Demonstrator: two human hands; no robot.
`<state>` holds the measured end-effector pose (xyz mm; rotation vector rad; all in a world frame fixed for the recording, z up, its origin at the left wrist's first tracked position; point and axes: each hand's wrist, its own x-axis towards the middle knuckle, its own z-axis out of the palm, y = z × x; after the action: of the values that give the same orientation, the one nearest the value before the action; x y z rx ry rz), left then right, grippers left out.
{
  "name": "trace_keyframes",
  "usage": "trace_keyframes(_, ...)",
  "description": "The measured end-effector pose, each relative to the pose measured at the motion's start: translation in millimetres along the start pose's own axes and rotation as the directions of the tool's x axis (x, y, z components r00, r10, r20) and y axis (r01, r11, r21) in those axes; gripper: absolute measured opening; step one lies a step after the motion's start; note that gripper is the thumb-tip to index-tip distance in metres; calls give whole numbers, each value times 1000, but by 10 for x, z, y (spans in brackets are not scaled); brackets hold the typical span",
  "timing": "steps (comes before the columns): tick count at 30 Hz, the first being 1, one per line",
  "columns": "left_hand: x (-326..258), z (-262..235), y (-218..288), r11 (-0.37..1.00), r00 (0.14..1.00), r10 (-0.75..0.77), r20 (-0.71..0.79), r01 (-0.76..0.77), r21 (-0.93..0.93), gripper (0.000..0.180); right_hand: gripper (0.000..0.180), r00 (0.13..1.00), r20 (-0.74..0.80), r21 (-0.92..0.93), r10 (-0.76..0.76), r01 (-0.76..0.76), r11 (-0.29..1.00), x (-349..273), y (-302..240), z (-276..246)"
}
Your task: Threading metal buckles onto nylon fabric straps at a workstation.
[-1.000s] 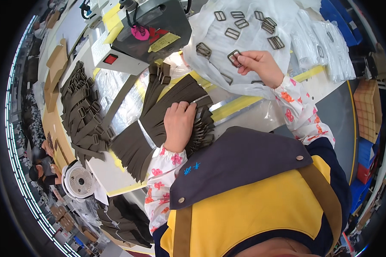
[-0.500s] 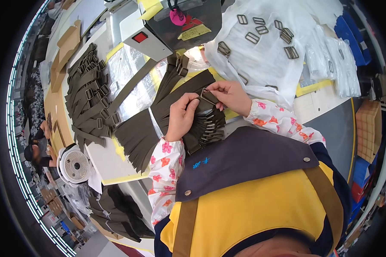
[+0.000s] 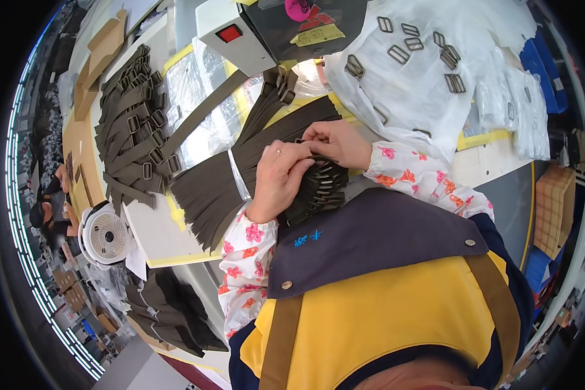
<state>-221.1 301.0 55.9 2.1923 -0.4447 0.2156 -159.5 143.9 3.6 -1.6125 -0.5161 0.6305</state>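
A bundle of dark olive webbing straps (image 3: pixel 208 188), bound by a pale band (image 3: pixel 238 174), lies before me on the table. At its near right end several metal slide buckles (image 3: pixel 318 192) stand in a fanned row. Just above that row, my left hand (image 3: pixel 276 179) and my right hand (image 3: pixel 341 144) meet, fingers bent and pinched together on the end of one strap. My fingers hide most of that end and the buckle there. A ring shows on my left hand.
Loose metal slide buckles (image 3: pixel 398 54) lie on white sheeting (image 3: pixel 429 104) at the far right. Finished-looking straps with buckles (image 3: pixel 136 123) are piled at left. A grey machine (image 3: pixel 237 36) stands at the back, a white fan (image 3: pixel 104 236) at the left edge. Another person works far left.
My hands have come closer together, and the slide buckle that showed between them is now mostly covered by my fingers. The whole view has shifted slightly.
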Motion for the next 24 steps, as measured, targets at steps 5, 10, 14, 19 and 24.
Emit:
trace_keyframes(5,-161,-114,-81,910,922,-381,65,387,-147,10,11,981,98,56,168,-174,983,106,18,68)
trace_keyframes(10,-142,-70,-121,934,936,-351,13,349,76,11,12,950,141,286,278,-308,907,52,-24,104)
trace_keyframes(14,-103,-66,-54,923,950,-311,35,293,250,12,13,986,-23,-230,-168,158,960,-8,-84,216)
trace_keyframes(19,-66,-106,-71,885,879,-458,136,464,-21,13,10,998,19,5,-55,55,998,-88,-115,96)
trace_keyframes(24,-8,-52,-87,900,932,-320,171,356,-252,23,9,997,28,186,73,-76,980,-237,-39,-141)
